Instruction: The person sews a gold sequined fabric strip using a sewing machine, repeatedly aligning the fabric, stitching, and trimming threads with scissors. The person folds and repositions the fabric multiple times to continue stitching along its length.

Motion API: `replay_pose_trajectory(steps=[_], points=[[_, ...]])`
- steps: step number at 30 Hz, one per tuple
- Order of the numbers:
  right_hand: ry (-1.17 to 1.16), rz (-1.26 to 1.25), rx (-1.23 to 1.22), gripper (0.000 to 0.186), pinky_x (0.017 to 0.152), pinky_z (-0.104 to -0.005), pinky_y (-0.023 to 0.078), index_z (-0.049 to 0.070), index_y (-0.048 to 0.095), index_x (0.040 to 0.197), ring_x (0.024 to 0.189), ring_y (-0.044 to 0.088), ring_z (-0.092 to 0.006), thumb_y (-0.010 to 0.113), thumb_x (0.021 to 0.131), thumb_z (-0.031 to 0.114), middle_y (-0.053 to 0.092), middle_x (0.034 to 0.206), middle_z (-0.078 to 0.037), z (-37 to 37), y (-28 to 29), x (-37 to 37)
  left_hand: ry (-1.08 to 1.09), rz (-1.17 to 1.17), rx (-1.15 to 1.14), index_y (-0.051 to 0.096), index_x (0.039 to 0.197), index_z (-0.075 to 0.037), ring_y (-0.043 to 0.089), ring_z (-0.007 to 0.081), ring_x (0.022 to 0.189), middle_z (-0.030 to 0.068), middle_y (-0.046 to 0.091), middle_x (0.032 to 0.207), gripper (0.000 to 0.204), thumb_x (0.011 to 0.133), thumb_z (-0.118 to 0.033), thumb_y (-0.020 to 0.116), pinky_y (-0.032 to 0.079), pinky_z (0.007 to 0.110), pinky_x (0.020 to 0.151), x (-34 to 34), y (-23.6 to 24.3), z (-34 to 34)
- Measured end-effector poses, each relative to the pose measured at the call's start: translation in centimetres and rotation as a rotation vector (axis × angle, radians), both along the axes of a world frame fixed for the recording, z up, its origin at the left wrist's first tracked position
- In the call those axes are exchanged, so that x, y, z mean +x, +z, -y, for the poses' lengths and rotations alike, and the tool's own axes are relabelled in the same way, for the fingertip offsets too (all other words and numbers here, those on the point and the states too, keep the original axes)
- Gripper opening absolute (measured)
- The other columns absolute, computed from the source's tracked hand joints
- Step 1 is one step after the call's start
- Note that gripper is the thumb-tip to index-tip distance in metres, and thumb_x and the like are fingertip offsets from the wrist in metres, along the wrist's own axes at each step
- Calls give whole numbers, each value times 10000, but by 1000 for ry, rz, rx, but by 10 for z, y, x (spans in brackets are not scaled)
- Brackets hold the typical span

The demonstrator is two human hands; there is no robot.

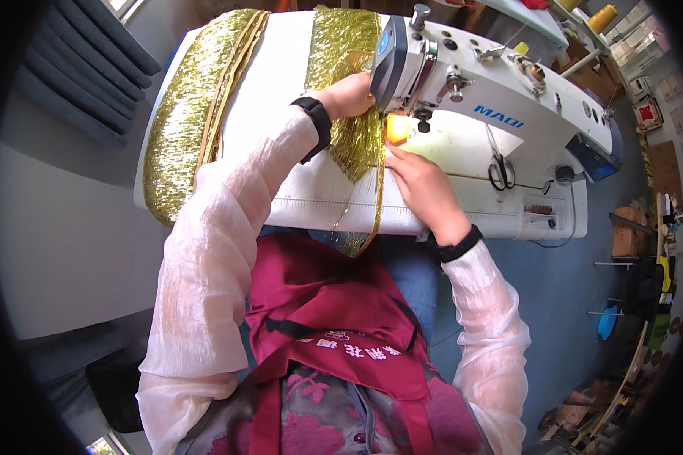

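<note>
Head view: a white sewing machine [501,98] is seen on a white table [281,98], with gold fringe trim [349,91] fed under its head.
Left hand [349,95]: laid on the trim behind and just left of the needle area, fingers partly hidden by the machine head; whether they are spread or curled cannot be told.
Right hand [421,186]: pressed flat on the table, fingers together and pointed toward the lit presser foot [398,129], touching the trim's edge.
Trim position: draped from the far table edge, through the needle, and down over the near edge toward the lap; a second gold band [193,114] lies well apart to the left.
Long axis: judged to run away from the person, roughly along the feed line, free end pointing down at the lap.
Risk, fingers: the right fingertips are held near the needle and could be caught if pushed further in.
Risk, seam: the hanging weight could drag the trim askew.
Risk, snagging: loose fringe strands could be pulled under the foot.
Scissors [499,171]: left on the machine bed, apart from both hands.
</note>
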State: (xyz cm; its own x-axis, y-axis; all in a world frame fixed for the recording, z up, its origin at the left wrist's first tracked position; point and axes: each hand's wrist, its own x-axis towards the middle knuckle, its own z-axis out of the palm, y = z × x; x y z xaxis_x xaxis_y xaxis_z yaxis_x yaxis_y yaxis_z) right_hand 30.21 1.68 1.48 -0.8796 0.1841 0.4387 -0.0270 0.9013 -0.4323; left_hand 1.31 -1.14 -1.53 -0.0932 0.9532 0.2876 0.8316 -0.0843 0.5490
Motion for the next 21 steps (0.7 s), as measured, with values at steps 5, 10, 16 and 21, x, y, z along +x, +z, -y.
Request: replay_pose_trajectory(steps=[5, 10, 16, 21], points=[[-587, 249, -2, 191, 904, -433, 559, 60, 737, 1075, 1037, 700, -325, 611, 969, 157, 737, 1084, -141, -50, 11, 51, -61, 135, -153, 691, 1168, -26, 669, 430, 1098, 253, 720, 1109, 323, 848, -21, 649, 534, 442, 965, -1, 10, -8], [-870, 450, 298, 166, 864, -427, 561, 30, 696, 1003, 1025, 679, -340, 654, 992, 190, 681, 1062, -146, -104, -2, 88, -98, 52, -170, 682, 1158, 8, 688, 391, 1070, 231, 725, 1094, 326, 842, -39, 746, 545, 421, 939, -8, 11, -6], [-950, 387, 330, 209, 864, -424, 574, 25, 681, 1009, 1048, 664, -363, 698, 973, 230, 656, 1075, -154, -115, -19, 93, 14, -91, -341, 692, 1083, 40, 699, 357, 1019, 204, 713, 1066, 250, 837, 52, 649, 550, 402, 913, 1, 26, 17], [-1030, 490, 265, 284, 852, -470, 569, 15, 701, 1080, 1019, 687, -392, 727, 942, 262, 697, 1084, -183, -121, -16, 97, -49, -102, -233, 620, 880, 10, 674, 379, 912, 187, 687, 947, 104, 806, 72, 584, 526, 441, 816, 13, 37, 47]])
